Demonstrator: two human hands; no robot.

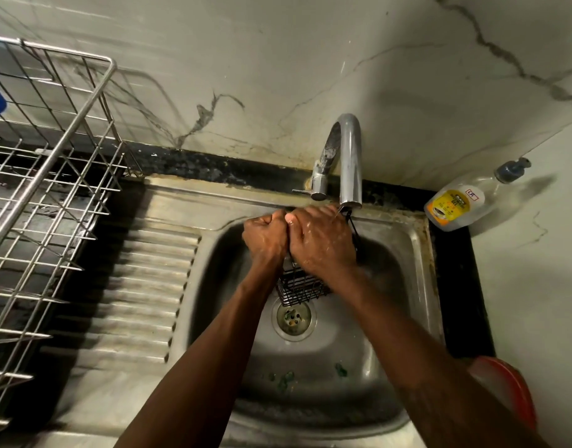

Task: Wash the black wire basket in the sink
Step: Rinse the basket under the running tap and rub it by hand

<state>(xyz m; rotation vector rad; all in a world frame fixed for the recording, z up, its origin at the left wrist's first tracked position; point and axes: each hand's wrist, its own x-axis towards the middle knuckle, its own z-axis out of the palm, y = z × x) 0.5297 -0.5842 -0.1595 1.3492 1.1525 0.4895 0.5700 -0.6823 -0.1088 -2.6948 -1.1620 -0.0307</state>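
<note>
Rinsing looks to be under way: we hold the black wire basket (299, 287) up inside the sink (391, 253), just under the tap spout (350, 163) and above the drain (293, 318). Our right hand (323, 237), shiny with water, curls over the basket's top and grasps it. Our left hand (266, 234) is clenched tight beside it, apparently round the upper wire, though the fist hides that wire. We judge the wash as mid-way: the basket is wet, but we see no lather, and the dishwash gel bottle (455, 205) stands apart at the sink's far right corner. Scrubbing and a final rinse may remain. Only the basket's lower part shows: thin dark wires in a close grid, small and box-shaped.
</note>
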